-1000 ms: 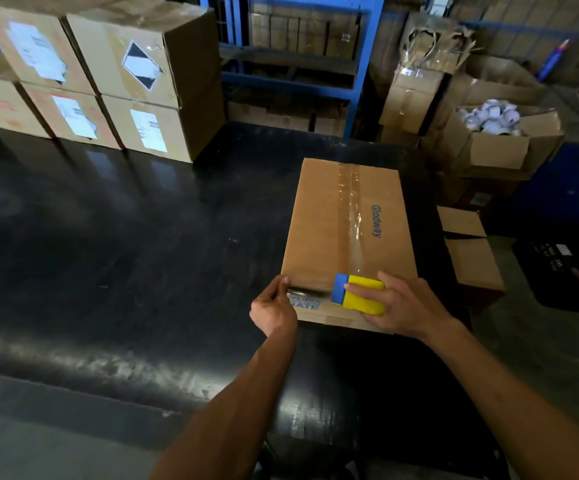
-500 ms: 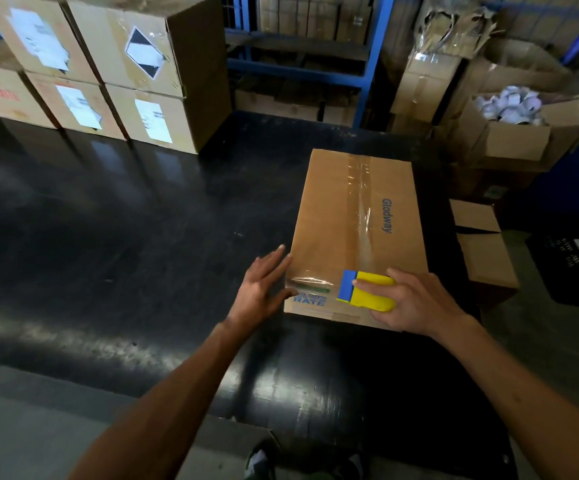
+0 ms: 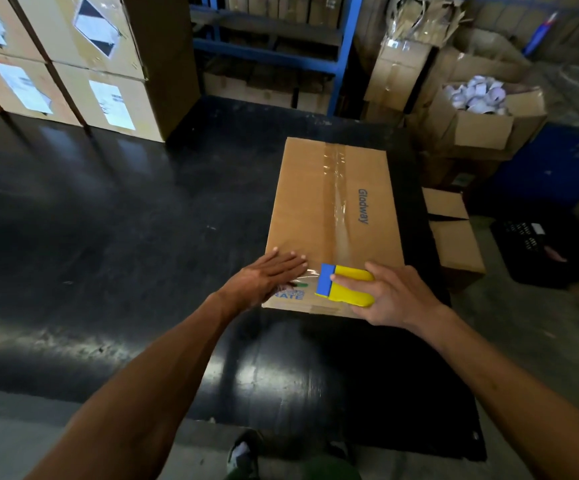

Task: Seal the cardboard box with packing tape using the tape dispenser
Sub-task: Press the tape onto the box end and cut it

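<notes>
Brown cardboard box (image 3: 333, 216) lies flat on the black desk (image 3: 108, 220), a strip of clear packing tape (image 3: 338, 202) running along its top. At its near end, the left hand (image 3: 267, 277) presses down flat, fingers spread and empty. Just beside it, the right hand (image 3: 388, 296) grips the yellow-and-blue tape dispenser (image 3: 345, 285) against the box top.

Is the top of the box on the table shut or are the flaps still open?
Shut. The cardboard box lies with its flaps flat, and clear tape runs along the centre seam.
</notes>
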`<state>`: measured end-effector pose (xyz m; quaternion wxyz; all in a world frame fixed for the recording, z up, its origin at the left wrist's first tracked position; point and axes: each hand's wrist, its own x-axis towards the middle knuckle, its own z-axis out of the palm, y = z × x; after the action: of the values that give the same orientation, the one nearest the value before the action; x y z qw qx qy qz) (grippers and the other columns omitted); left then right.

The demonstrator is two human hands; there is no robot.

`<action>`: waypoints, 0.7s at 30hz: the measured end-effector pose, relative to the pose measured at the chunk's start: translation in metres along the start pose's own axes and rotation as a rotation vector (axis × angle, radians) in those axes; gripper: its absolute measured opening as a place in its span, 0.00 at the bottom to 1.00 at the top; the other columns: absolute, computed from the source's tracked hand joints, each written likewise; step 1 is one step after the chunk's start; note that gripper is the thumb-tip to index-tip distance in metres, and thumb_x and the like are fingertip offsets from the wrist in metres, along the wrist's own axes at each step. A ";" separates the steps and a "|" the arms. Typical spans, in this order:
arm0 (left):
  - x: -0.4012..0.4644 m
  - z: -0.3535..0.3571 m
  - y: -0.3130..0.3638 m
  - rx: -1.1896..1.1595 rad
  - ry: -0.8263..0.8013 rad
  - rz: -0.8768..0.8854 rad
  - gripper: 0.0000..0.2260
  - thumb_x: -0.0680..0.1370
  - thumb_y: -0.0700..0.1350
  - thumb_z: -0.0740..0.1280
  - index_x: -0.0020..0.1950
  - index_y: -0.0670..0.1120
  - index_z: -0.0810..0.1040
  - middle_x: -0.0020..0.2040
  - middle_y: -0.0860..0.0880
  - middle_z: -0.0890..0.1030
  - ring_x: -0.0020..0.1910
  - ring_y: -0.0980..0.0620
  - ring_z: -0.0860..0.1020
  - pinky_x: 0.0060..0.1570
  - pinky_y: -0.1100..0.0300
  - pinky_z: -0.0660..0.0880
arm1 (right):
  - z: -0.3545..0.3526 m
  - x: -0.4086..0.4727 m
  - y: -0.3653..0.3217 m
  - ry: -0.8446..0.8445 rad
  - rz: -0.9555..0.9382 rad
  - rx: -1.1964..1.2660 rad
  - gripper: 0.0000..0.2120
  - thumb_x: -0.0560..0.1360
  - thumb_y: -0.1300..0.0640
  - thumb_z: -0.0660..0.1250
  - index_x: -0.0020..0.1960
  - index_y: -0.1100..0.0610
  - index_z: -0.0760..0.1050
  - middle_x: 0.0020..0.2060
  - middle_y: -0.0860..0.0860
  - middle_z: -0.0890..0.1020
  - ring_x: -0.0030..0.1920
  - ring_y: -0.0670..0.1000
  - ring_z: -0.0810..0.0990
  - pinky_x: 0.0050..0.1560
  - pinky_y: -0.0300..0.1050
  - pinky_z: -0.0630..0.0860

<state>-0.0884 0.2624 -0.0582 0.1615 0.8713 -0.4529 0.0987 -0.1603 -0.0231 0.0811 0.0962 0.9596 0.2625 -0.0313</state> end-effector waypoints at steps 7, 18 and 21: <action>0.001 -0.005 0.002 -0.008 -0.029 -0.009 0.36 0.77 0.41 0.72 0.79 0.49 0.56 0.79 0.50 0.60 0.79 0.50 0.58 0.77 0.45 0.54 | 0.014 -0.041 0.068 0.051 -0.054 0.082 0.32 0.64 0.40 0.73 0.67 0.39 0.70 0.39 0.52 0.74 0.27 0.56 0.73 0.22 0.45 0.70; 0.066 0.002 0.061 0.301 -0.052 0.081 0.29 0.84 0.59 0.54 0.80 0.43 0.58 0.80 0.45 0.58 0.80 0.47 0.54 0.78 0.44 0.51 | 0.022 -0.036 0.084 0.026 -0.072 0.097 0.28 0.62 0.41 0.75 0.62 0.38 0.77 0.40 0.52 0.79 0.31 0.57 0.79 0.29 0.47 0.74; 0.085 0.021 0.067 0.300 -0.088 0.046 0.26 0.85 0.56 0.51 0.80 0.43 0.58 0.80 0.45 0.59 0.79 0.48 0.57 0.75 0.45 0.59 | 0.023 -0.033 0.083 0.033 -0.066 0.059 0.28 0.61 0.40 0.75 0.61 0.38 0.78 0.41 0.53 0.80 0.31 0.57 0.80 0.30 0.47 0.75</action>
<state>-0.0948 0.1545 -0.0379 0.0071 0.8784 -0.4596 0.1306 -0.1467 -0.1146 0.0760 0.0623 0.9532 0.2947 -0.0262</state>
